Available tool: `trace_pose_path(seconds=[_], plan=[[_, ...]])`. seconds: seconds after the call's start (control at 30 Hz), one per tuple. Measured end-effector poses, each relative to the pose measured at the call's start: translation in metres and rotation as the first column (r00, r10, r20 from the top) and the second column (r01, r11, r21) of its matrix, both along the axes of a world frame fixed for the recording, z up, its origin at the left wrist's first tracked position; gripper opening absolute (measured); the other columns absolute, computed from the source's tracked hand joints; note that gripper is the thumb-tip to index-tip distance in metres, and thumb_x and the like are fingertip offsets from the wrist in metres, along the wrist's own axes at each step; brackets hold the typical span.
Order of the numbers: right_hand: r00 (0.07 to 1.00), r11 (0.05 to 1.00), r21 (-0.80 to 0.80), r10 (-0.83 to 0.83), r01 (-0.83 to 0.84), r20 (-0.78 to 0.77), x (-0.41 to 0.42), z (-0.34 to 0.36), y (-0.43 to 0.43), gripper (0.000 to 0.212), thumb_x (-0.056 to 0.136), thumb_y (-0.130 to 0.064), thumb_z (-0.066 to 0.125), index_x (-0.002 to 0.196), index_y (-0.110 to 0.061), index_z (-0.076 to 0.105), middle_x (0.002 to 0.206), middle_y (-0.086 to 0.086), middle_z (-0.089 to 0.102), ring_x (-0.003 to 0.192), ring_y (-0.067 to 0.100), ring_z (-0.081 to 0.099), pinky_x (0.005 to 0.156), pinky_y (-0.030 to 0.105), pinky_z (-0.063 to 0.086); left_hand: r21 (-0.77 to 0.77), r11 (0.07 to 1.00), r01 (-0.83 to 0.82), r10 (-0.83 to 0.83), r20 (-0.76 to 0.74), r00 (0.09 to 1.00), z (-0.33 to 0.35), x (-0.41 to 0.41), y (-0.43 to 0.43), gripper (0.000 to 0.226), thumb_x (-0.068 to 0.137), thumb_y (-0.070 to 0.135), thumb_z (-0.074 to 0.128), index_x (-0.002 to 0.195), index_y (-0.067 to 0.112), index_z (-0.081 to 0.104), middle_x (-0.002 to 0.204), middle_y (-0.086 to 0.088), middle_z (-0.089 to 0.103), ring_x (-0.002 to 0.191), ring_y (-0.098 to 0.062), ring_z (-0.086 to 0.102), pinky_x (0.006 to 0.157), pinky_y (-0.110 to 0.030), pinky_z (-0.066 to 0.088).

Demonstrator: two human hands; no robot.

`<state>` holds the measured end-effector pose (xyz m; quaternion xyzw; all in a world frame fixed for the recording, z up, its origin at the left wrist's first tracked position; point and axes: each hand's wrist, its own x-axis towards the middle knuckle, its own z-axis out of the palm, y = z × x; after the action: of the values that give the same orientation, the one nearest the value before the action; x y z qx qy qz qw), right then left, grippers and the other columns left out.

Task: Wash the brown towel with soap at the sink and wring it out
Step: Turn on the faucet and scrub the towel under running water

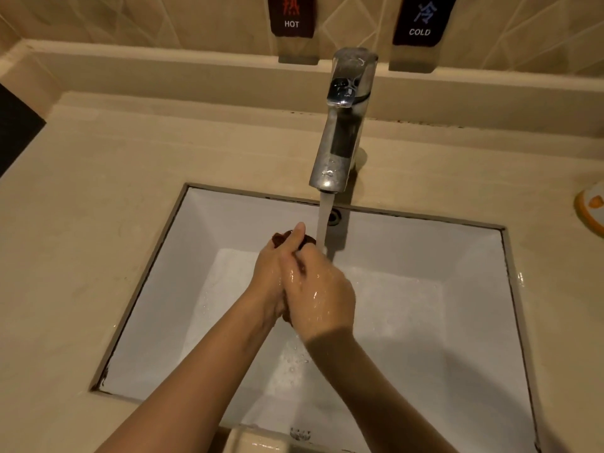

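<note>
The brown towel [280,238] is bunched up between both hands over the white sink basin [408,256]; only a small dark-brown tip shows past the fingers. My left hand [274,269] grips it from the left with the thumb raised. Over it, my wet right hand [322,295] is wrapped around the bundle. Water runs from the chrome faucet [340,138] in a stream [323,220] that falls just right of the towel's tip, by my right hand's fingers. No soap shows in view.
A beige counter [98,197] surrounds the rectangular basin. HOT [291,16] and COLD [421,19] labels hang on the tiled wall behind the faucet. An orange-rimmed object [591,209] lies at the counter's right edge. The overflow hole [334,216] sits in the back wall of the basin.
</note>
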<state>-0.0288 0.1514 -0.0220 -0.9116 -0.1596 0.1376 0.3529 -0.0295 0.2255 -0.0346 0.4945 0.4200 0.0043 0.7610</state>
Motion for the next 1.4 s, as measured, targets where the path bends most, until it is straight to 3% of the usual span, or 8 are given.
trace_pose_path(seconds=[0.1,0.23,0.4,0.67,0.93,1.1,1.23,1.4], plan=[[0.987,0.992,0.031,-0.120,0.124,-0.103,0.028,-0.008,0.003,0.030,0.097,-0.035,0.040,0.103,-0.014,0.060,0.097,0.004,0.064,0.087,0.019,0.060,0.077,0.029,0.047,0.072,0.997,0.005,-0.004,-0.018,1.000,-0.004,-0.005,-0.007,0.027,0.092,0.030,0.059,0.074,0.013,0.068,0.066,-0.004,0.069,0.060,-0.014,0.066,0.060,-0.026,0.054],[0.967,0.975,0.028,-0.214,0.220,-0.135,0.039,-0.018,-0.008,0.033,0.099,-0.037,0.031,0.100,-0.014,0.056,0.094,0.004,0.062,0.087,0.022,0.061,0.073,0.031,0.048,0.124,0.992,0.006,-0.009,0.020,1.000,-0.005,-0.007,-0.010,0.026,0.090,0.038,0.059,0.101,0.015,0.065,0.093,-0.007,0.073,0.087,-0.019,0.069,0.074,-0.029,0.055],[0.998,0.998,0.049,-0.041,0.043,-0.052,0.002,-0.004,-0.008,0.032,0.096,-0.041,0.036,0.120,-0.023,0.047,0.116,-0.002,0.052,0.100,0.015,0.059,0.088,0.027,0.051,0.048,0.999,-0.023,0.024,-0.014,1.000,-0.011,-0.001,-0.008,0.040,0.088,0.047,0.058,0.114,0.016,0.058,0.096,-0.010,0.070,0.090,-0.025,0.068,0.076,-0.035,0.056],[0.956,0.947,0.188,-0.224,0.259,-0.188,0.041,-0.027,-0.007,0.036,0.099,-0.034,0.034,0.076,-0.015,0.055,0.076,0.003,0.061,0.073,0.021,0.058,0.064,0.030,0.046,-0.044,0.999,-0.008,0.009,0.008,1.000,-0.005,-0.010,-0.007,0.032,0.091,0.033,0.059,0.102,0.005,0.071,0.092,-0.013,0.076,0.087,-0.024,0.072,0.077,-0.033,0.057],[0.796,0.829,0.420,-0.050,0.370,-0.603,0.045,-0.018,-0.018,0.026,0.097,-0.038,0.040,0.105,-0.026,0.062,0.106,0.002,0.064,0.103,0.019,0.059,0.094,0.042,0.050,-0.194,0.980,0.041,-0.030,0.059,0.998,-0.006,-0.017,0.010,0.030,0.092,0.031,0.055,0.086,0.011,0.077,0.086,-0.010,0.074,0.078,-0.021,0.072,0.078,-0.035,0.055],[0.847,0.834,0.404,-0.130,0.374,-0.515,0.049,-0.015,-0.014,0.023,0.098,-0.039,0.035,0.104,-0.032,0.056,0.112,0.002,0.062,0.105,0.019,0.057,0.093,0.037,0.046,-0.244,0.965,0.096,-0.079,0.078,0.994,-0.005,-0.019,0.004,0.048,0.080,0.037,0.070,0.117,0.007,0.066,0.113,-0.019,0.070,0.105,-0.032,0.067,0.096,-0.044,0.050],[0.792,0.864,0.473,0.164,0.172,-0.589,0.036,-0.023,-0.027,0.061,0.078,-0.070,0.037,0.130,-0.040,0.041,0.132,-0.004,0.051,0.121,0.017,0.049,0.104,0.042,0.041,-0.293,0.956,0.037,-0.005,0.109,0.994,-0.002,-0.014,0.007,0.042,0.085,0.038,0.063,0.110,0.004,0.069,0.104,-0.018,0.072,0.098,-0.031,0.069,0.091,-0.043,0.052],[0.879,0.869,0.490,0.179,0.069,-0.442,0.037,-0.031,-0.034,0.057,0.083,-0.035,0.066,0.134,-0.039,0.042,0.131,-0.008,0.052,0.118,0.013,0.052,0.100,0.039,0.046,-0.133,0.990,0.046,-0.040,0.054,0.998,-0.007,-0.013,0.011,0.048,0.088,0.050,0.053,0.117,0.013,0.065,0.109,-0.011,0.071,0.102,-0.026,0.067,0.086,-0.038,0.053]])
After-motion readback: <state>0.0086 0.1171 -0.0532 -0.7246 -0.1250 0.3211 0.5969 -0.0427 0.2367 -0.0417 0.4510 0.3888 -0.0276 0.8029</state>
